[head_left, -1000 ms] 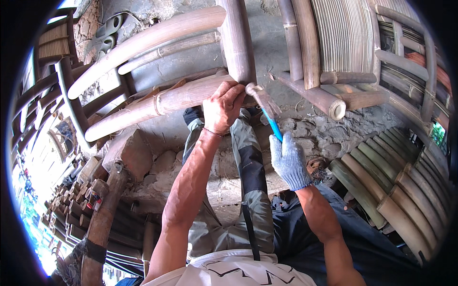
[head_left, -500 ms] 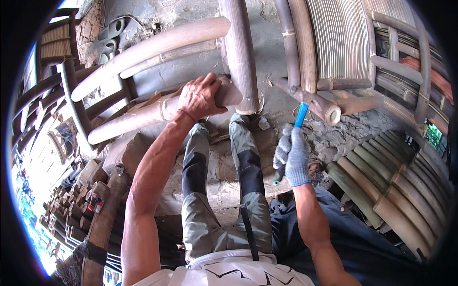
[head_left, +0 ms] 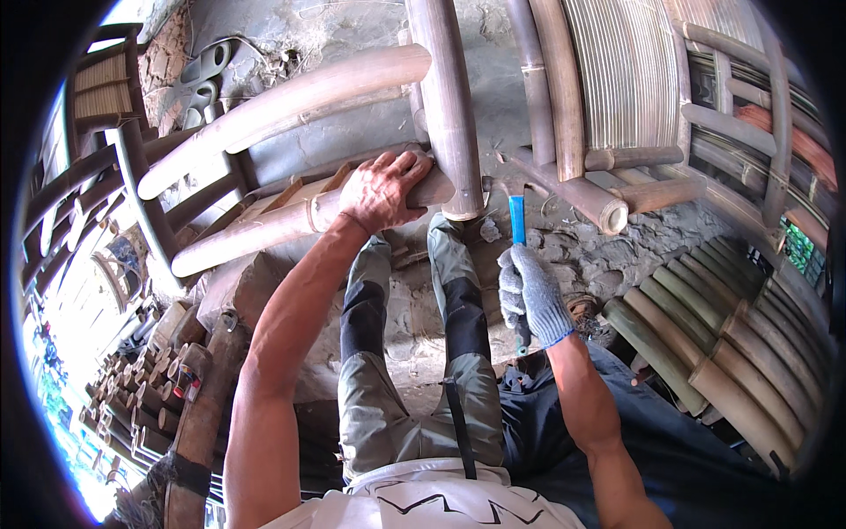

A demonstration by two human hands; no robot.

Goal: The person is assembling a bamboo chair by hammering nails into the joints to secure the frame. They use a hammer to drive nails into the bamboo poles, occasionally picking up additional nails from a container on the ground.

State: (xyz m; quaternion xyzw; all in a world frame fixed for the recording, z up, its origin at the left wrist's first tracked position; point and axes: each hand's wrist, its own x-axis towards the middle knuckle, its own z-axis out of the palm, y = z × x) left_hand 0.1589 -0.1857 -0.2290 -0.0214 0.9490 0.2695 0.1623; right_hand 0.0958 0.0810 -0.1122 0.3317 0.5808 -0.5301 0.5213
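Observation:
My bare left hand (head_left: 385, 191) is wrapped over the end of a thick bamboo rail (head_left: 256, 231), close to where it meets a stout bamboo post (head_left: 448, 115). The palm covers part of the rail. In a grey knitted glove with a blue cuff, my right hand (head_left: 531, 295) grips a hammer (head_left: 517, 220) by its blue and dark handle. The hammer's head is at the far end of the handle, just right of the post's lower end and apparently apart from it. Another curved bamboo rail (head_left: 291, 101) runs into the same post farther away.
A bamboo frame with a slatted panel (head_left: 621, 79) stands at the far right. Split bamboo lengths (head_left: 696, 317) lie stacked at right, and cut bamboo pieces (head_left: 132, 397) are piled at left. Rough stones (head_left: 608, 264) edge the floor; slippers (head_left: 208, 66) lie at upper left.
My right hand has swung the hammer leftward, bringing its head nearer the post. The left hand keeps its hold on the rail; hand and frame appear shifted slightly right.

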